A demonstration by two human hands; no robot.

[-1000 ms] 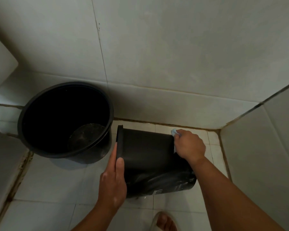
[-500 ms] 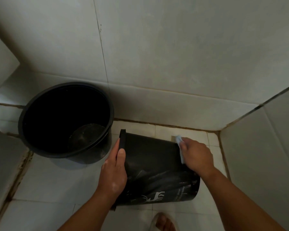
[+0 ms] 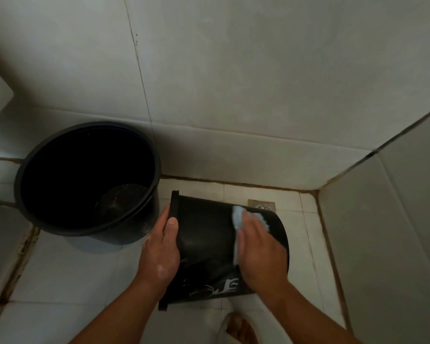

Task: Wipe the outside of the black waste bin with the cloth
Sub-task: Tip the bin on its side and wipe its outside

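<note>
Since the earlier frames the right hand (image 3: 261, 249) has slid from the far edge of the black waste bin (image 3: 204, 239) onto its upper wall. The bin has also turned a little, so a floor drain (image 3: 261, 206) now shows at its 1 o'clock. This hand lies flat, somewhat blurred, and presses the pale blue cloth (image 3: 237, 217) against the wall. The left hand (image 3: 159, 247) clamps the rim at the bin's 9 o'clock, thumb outside; its fingers are hidden behind the rim. The hands are apart, one toward each end.

The bin lies on its side on the tiled floor (image 3: 67, 276), low in the view, mouth toward 9 o'clock. I judge it to be light, stiff plastic, smooth and probably slippery, so it may roll; the rim seems the safest hold. The cloth looks soft.

A large black bucket (image 3: 85, 177) stands at 10 o'clock, near the bin. The bin's underside is hidden and its white print cannot be read. A foot in a slipper (image 3: 236, 328) is cut off at 6 o'clock.
</note>
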